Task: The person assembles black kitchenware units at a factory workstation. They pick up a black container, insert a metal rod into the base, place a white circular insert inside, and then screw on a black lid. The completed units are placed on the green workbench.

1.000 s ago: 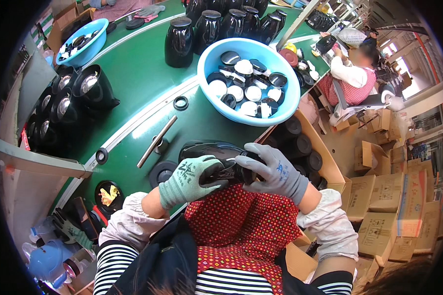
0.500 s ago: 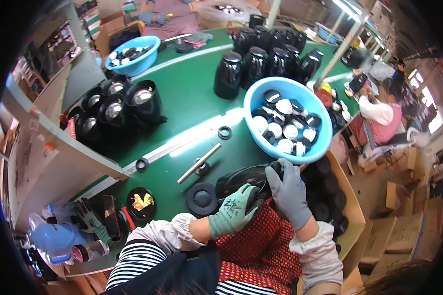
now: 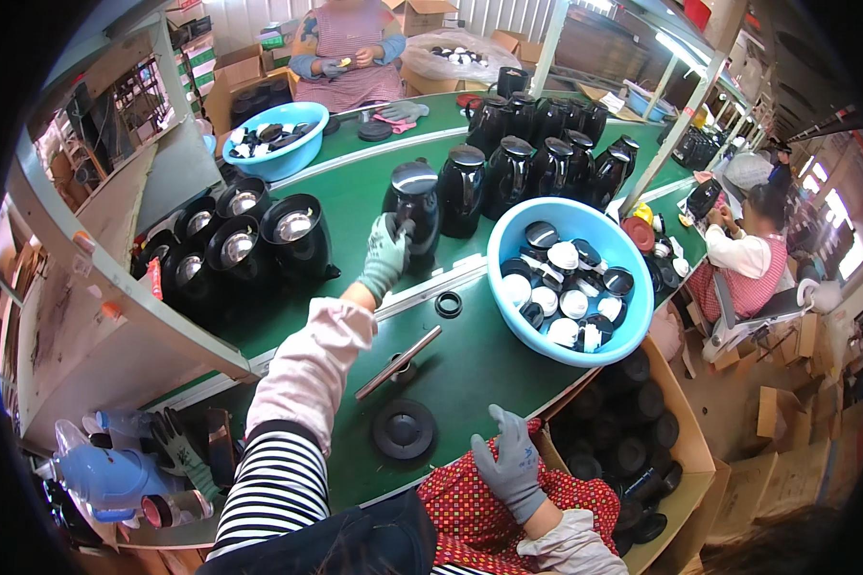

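Note:
My left hand (image 3: pixel 385 254), in a green-palmed glove, reaches across the table and grips a shiny black vacuum jug (image 3: pixel 414 196) by its near side. The jug stands upright at the left end of a group of similar black jugs (image 3: pixel 513 172). My right hand (image 3: pixel 510 465), in a grey glove, is over my red patterned apron (image 3: pixel 575 503), its fingers apart and nothing in them. Between the hands, a round black disc (image 3: pixel 403 429), a metal rod tool with a crossbar (image 3: pixel 399 362) and a black ring (image 3: pixel 448 305) lie on the green table.
A blue basin (image 3: pixel 642 331) of black and white lids stands at the right, above a carton (image 3: pixel 695 479) of black round parts. Open black jug bodies (image 3: pixel 292 230) stand at the left near a metal post. Another basin (image 3: pixel 302 153) is farther back; two people sit nearby.
The black jug has gone from my lap to the table beyond, with my left hand on it. My right hand has let go and moved lower. The view has shifted.

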A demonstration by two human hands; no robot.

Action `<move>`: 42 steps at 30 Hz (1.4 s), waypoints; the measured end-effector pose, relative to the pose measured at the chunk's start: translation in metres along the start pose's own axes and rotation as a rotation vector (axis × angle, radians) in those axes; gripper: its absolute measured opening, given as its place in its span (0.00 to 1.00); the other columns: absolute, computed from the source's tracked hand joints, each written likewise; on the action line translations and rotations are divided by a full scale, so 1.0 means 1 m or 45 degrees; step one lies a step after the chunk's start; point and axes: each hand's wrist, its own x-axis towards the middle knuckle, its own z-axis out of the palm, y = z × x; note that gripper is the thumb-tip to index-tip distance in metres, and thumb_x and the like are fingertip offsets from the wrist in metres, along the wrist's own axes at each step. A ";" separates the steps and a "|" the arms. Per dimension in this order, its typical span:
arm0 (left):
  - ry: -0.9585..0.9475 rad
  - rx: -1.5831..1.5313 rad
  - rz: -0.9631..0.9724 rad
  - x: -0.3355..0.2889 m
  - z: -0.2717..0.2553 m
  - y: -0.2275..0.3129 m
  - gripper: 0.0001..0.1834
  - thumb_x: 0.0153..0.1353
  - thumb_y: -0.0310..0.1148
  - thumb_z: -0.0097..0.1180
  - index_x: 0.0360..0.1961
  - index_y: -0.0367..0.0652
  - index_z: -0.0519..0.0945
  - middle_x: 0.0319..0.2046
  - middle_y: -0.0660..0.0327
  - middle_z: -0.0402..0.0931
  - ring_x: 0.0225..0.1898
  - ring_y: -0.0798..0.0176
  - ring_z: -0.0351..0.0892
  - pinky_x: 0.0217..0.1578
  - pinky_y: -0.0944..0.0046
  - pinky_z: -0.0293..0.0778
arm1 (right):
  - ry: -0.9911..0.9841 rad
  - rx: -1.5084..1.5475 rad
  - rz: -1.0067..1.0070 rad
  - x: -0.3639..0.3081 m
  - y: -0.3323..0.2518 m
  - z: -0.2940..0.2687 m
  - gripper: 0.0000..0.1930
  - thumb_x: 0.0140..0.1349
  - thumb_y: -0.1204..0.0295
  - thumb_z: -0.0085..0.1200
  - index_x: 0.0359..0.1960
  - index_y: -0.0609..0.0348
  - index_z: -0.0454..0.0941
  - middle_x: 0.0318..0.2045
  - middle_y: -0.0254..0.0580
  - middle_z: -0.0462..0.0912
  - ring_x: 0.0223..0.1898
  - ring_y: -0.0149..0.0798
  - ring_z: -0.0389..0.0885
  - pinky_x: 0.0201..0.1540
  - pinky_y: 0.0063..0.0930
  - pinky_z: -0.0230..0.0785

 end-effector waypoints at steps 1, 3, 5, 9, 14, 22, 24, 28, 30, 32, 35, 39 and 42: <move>0.006 -0.017 -0.126 0.021 -0.002 -0.041 0.17 0.70 0.40 0.64 0.49 0.37 0.81 0.47 0.41 0.80 0.49 0.35 0.80 0.51 0.44 0.76 | -0.048 0.029 0.002 0.002 0.000 0.005 0.30 0.66 0.66 0.67 0.66 0.68 0.74 0.56 0.56 0.82 0.56 0.55 0.83 0.57 0.44 0.79; -0.046 -0.066 -0.297 0.030 0.019 -0.037 0.18 0.70 0.43 0.64 0.49 0.38 0.82 0.47 0.41 0.83 0.50 0.35 0.82 0.52 0.44 0.77 | -0.029 0.014 0.076 -0.001 0.003 0.003 0.28 0.66 0.66 0.66 0.64 0.68 0.76 0.54 0.55 0.83 0.54 0.54 0.84 0.56 0.42 0.80; -0.055 -0.007 -0.183 0.040 0.017 -0.034 0.18 0.70 0.44 0.65 0.48 0.39 0.83 0.41 0.44 0.83 0.45 0.38 0.84 0.49 0.45 0.78 | -0.040 0.002 0.096 -0.001 0.000 0.001 0.27 0.66 0.67 0.66 0.64 0.67 0.76 0.53 0.54 0.84 0.52 0.53 0.84 0.55 0.42 0.80; -0.139 0.360 -0.091 0.016 0.002 0.003 0.40 0.65 0.49 0.71 0.71 0.42 0.70 0.66 0.36 0.68 0.65 0.33 0.75 0.63 0.44 0.76 | -0.018 -0.007 0.123 -0.004 0.004 -0.003 0.25 0.66 0.68 0.66 0.62 0.67 0.77 0.52 0.54 0.84 0.50 0.52 0.85 0.53 0.42 0.81; 0.098 0.847 0.095 -0.017 -0.089 -0.011 0.53 0.62 0.48 0.73 0.81 0.45 0.56 0.80 0.38 0.50 0.73 0.37 0.70 0.67 0.48 0.78 | -0.043 0.029 0.139 -0.005 0.003 0.000 0.25 0.67 0.68 0.66 0.62 0.67 0.78 0.52 0.53 0.84 0.50 0.52 0.84 0.53 0.41 0.80; 0.077 1.026 -0.019 -0.008 -0.172 -0.074 0.39 0.60 0.45 0.75 0.66 0.40 0.72 0.72 0.47 0.69 0.50 0.40 0.88 0.48 0.47 0.86 | -0.075 -0.019 0.089 0.000 -0.004 0.004 0.26 0.68 0.64 0.64 0.63 0.65 0.77 0.53 0.53 0.84 0.53 0.53 0.84 0.56 0.42 0.79; 0.134 0.944 0.035 -0.019 -0.163 -0.058 0.35 0.57 0.43 0.77 0.62 0.41 0.75 0.68 0.47 0.74 0.53 0.40 0.87 0.50 0.47 0.85 | -0.056 0.064 0.159 -0.004 0.005 0.003 0.27 0.68 0.65 0.64 0.65 0.65 0.76 0.56 0.53 0.83 0.53 0.52 0.84 0.55 0.40 0.79; 0.002 0.690 0.356 -0.057 -0.181 0.012 0.28 0.52 0.35 0.78 0.52 0.42 0.77 0.65 0.47 0.77 0.55 0.40 0.84 0.52 0.48 0.82 | -0.033 0.200 0.228 0.003 -0.009 -0.028 0.29 0.68 0.66 0.65 0.67 0.65 0.74 0.62 0.55 0.78 0.54 0.48 0.83 0.50 0.32 0.80; -0.182 0.537 0.506 -0.083 -0.197 0.074 0.27 0.51 0.33 0.78 0.50 0.42 0.78 0.64 0.48 0.79 0.51 0.40 0.86 0.48 0.49 0.84 | 0.083 0.255 0.126 0.016 -0.021 -0.047 0.28 0.67 0.69 0.67 0.68 0.59 0.75 0.66 0.59 0.75 0.58 0.49 0.81 0.50 0.32 0.81; -0.385 0.339 0.600 -0.107 -0.209 0.127 0.27 0.47 0.27 0.79 0.48 0.39 0.80 0.64 0.47 0.80 0.46 0.41 0.88 0.42 0.52 0.84 | 0.012 0.261 -0.023 0.036 -0.028 -0.070 0.28 0.63 0.78 0.67 0.66 0.47 0.79 0.69 0.61 0.72 0.63 0.56 0.79 0.53 0.36 0.83; -0.774 0.164 0.790 -0.129 -0.222 0.192 0.24 0.50 0.29 0.79 0.47 0.40 0.82 0.62 0.46 0.82 0.45 0.41 0.89 0.43 0.52 0.84 | -0.135 0.461 0.081 0.061 -0.047 -0.101 0.30 0.63 0.80 0.67 0.67 0.47 0.78 0.72 0.61 0.71 0.68 0.58 0.76 0.56 0.38 0.82; -1.195 0.087 0.979 -0.161 -0.218 0.240 0.22 0.54 0.38 0.79 0.46 0.42 0.84 0.62 0.46 0.83 0.47 0.43 0.91 0.49 0.51 0.87 | -0.513 0.852 0.690 0.074 -0.110 -0.130 0.32 0.75 0.66 0.66 0.75 0.65 0.69 0.70 0.51 0.76 0.64 0.38 0.80 0.63 0.28 0.75; -1.280 -0.109 1.142 -0.179 -0.210 0.255 0.29 0.55 0.37 0.78 0.58 0.42 0.84 0.65 0.46 0.79 0.54 0.44 0.89 0.53 0.49 0.87 | -0.695 1.035 0.512 0.039 -0.088 -0.142 0.28 0.76 0.65 0.64 0.72 0.64 0.74 0.59 0.39 0.86 0.58 0.32 0.82 0.63 0.28 0.74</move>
